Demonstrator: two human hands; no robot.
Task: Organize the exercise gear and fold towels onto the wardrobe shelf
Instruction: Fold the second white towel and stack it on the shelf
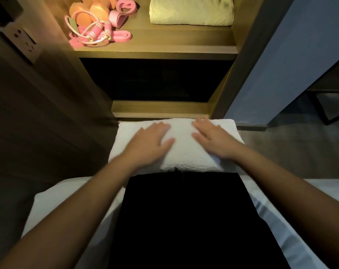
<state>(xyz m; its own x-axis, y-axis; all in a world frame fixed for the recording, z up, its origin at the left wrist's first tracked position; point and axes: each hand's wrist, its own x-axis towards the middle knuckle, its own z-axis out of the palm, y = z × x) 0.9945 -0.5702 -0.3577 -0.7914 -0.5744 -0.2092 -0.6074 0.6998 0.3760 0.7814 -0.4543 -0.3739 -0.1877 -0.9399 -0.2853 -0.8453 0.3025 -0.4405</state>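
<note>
A folded white towel point(182, 152) lies across my lap, over dark trousers. My left hand point(151, 140) rests flat on its left half, fingers spread. My right hand point(211, 138) lies flat on its right half, fingers apart. Neither hand grips anything. On the lit wardrobe shelf point(157, 49) above, a folded pale yellow towel point(192, 11) sits at the right. At the shelf's left are a pink skipping rope point(96, 33), pink resistance bands point(122, 12) and orange dumbbells point(91, 12).
A dark open compartment point(155, 80) lies under the shelf, with a lower wooden ledge point(161, 109). A wall socket point(23, 40) is at the left. A blue-grey wardrobe door point(281, 65) stands at the right. White bedding point(54, 206) is beneath me.
</note>
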